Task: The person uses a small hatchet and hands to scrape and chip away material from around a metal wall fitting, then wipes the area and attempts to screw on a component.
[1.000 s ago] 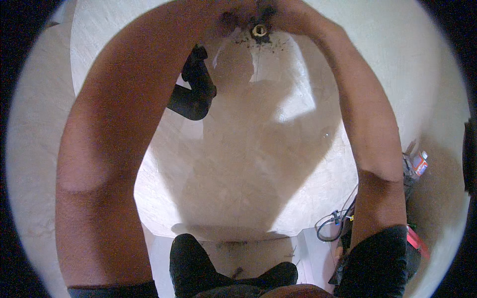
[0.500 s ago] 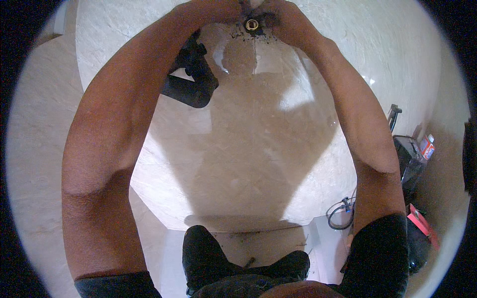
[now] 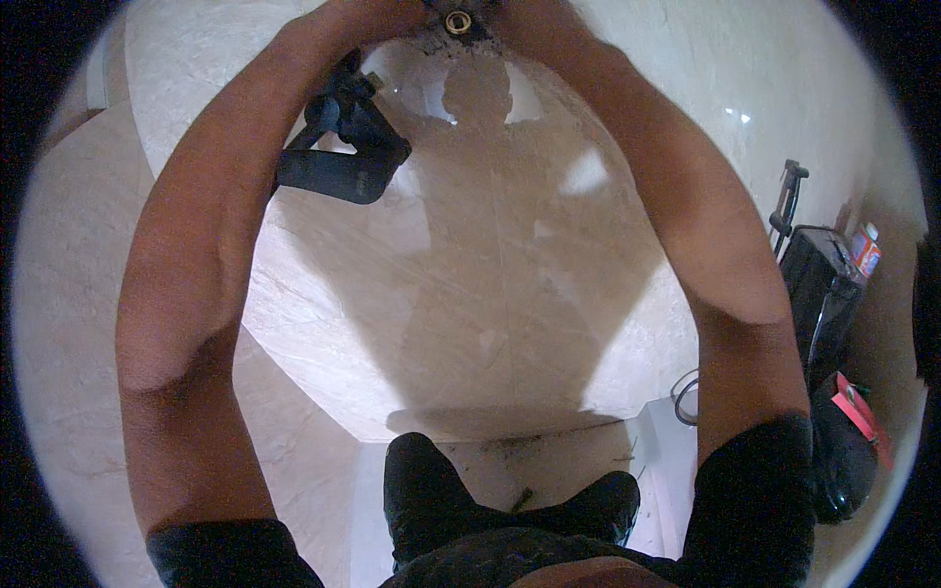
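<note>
My L hand [image 3: 397,18] & R hand [image 3: 524,24] are both up at the top edge of frame, one each side of a small, round, brass-coloured metal ring [image 3: 448,23] at upper centre. So ring's btwn them: to the R of my L hand, to the L of my R. It faces me approx. end-on, so no long axis shows; neither hand's clearly nearer. Dark smudges [image 3: 478,41] sit round it on the pale, glossy, marbled surface [image 3: 500,294]. Fingers are cut off/too dark: can't tell if either hand's open, closed or holding smth, or touching the ring. Black, bent, bar-shaped fixture [image 3: 333,176], upper L, is below-L of the ring, partly behind my L forearm [image 3: 221,176].
</note>
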`<state>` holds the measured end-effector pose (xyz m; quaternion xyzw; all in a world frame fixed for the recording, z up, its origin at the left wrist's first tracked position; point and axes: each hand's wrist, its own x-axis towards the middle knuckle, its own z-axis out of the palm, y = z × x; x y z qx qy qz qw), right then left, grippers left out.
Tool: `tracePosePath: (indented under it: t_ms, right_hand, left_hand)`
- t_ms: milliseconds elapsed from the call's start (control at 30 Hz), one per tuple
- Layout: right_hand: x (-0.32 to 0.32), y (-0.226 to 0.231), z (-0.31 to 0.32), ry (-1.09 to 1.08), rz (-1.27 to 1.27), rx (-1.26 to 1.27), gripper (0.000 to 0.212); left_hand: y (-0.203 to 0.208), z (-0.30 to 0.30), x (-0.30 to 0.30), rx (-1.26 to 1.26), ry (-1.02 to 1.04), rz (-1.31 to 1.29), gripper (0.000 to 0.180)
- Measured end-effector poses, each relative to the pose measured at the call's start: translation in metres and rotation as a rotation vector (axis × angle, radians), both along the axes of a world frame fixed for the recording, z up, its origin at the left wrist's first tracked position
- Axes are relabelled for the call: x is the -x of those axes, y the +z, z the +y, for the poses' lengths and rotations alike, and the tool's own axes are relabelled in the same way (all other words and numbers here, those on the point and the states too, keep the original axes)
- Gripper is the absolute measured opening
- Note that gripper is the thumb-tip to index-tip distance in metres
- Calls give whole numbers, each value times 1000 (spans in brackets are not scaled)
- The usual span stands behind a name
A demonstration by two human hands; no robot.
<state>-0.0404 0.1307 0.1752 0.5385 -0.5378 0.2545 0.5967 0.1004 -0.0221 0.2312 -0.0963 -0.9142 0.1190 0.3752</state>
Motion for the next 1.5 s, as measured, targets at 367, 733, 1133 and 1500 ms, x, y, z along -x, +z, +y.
tracePosePath:
  t_ms: [367,733,1133,1500]
  right_hand:
    - [-4,57,13,-254,-82,-218,21]
    - [-68,60,43,-364,-486,-345,29]
    - [-5,22,21,-41,-181,-215,20]
    - [-18,-30,3,244,-110,130,16]
  left_hand:
    - [15,20,8,-215,-97,-79,9]
    - [34,47,1,-208,67,-215,19]
    - [11,30,21,57,269,-15,20]
    - [-29,24,37,-63,345,212,22]
